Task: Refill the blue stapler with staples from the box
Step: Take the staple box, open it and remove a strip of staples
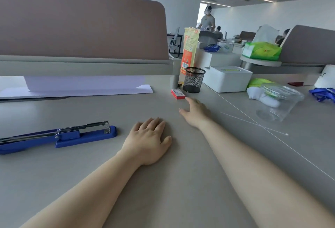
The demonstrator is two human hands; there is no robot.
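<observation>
A blue stapler (59,137) lies on the grey desk at the left, its top swung back flat so the metal staple channel shows. A small red staple box (178,94) sits farther back, beside a black mesh pen cup. My left hand (150,140) rests palm down on the desk, right of the stapler, holding nothing. My right hand (196,112) is stretched forward with fingers apart, its fingertips just short of the red box and not touching it.
A black mesh pen cup (194,79) and a tall orange packet (189,49) stand behind the box. White paper (76,87) lies at the back left under a desk divider. A white lidded box (227,79) and a clear plastic container (279,100) are on the right.
</observation>
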